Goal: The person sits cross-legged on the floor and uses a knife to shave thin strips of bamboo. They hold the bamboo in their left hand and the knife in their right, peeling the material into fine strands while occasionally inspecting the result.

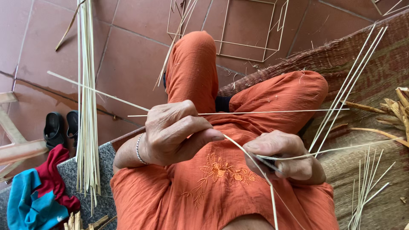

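My left hand (177,132) is closed around thin pale bamboo splints (98,92) that cross in front of my lap; one long splint runs up to the left, another (277,112) lies level to the right. My right hand (283,159) pinches a splint end against what looks like a small dark blade, mostly hidden by the fingers. A silver bracelet (138,149) circles my left wrist. Both hands hover over my orange trousers (221,187), close together, thumbs nearly touching the same splint.
A tall bundle of bamboo strips (87,106) stands at the left. Loose splints (347,89) lie on a woven mat (383,55) at the right, beside dried husks (398,110). Wire-like stick frames (247,30) rest on the tiled floor. Black sandals (59,125) and coloured cloth (34,196) sit lower left.
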